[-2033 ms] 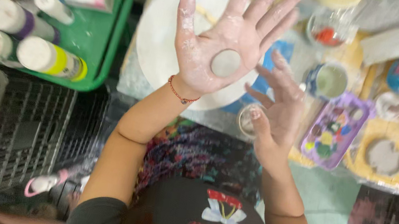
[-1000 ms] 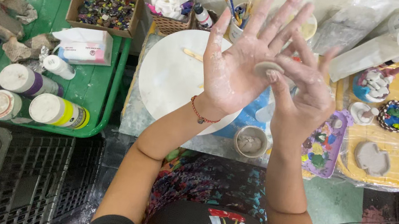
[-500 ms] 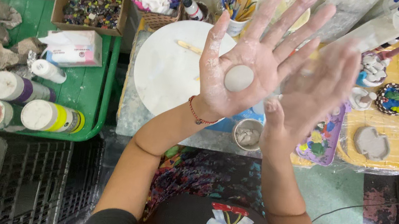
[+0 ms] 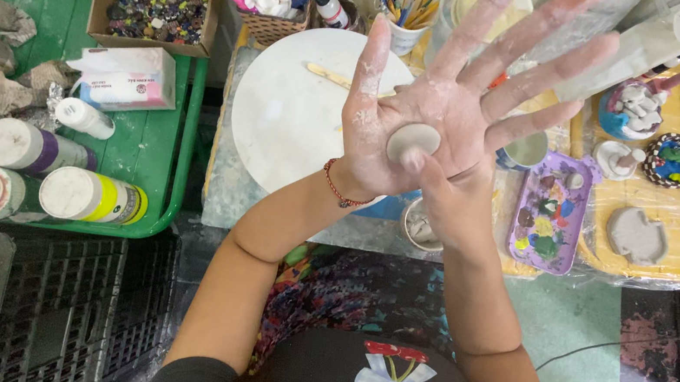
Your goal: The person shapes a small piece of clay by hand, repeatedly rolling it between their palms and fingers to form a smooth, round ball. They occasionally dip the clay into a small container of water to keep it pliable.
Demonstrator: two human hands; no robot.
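- Since 0.5 s ago the right hand [image 4: 452, 201] has swung in under the left hand [image 4: 446, 113], and now lies mostly hidden behind it, with 1 fingertip pressing the lower edge of the clay disc [image 4: 413, 141].
- Left hand is raised palm-up, all 5 fingers spread wide and dusted with pale clay; it grips nothing, and the small round grey disc simply lies flat on the middle of its palm.
- Whether the right hand is otherwise curled or loose cannot be told.
- Beneath the hands sits a round white board [image 4: 289, 114] with a thin wooden stick [image 4: 331, 76] on it.
- To the right lie a purple paint palette [image 4: 549, 212] and a flat grey clay piece [image 4: 637, 235] on a yellow sheet.
- At left, a green tray [image 4: 164, 146] holds paint bottles [image 4: 53, 175] and a tissue box [image 4: 123, 77].
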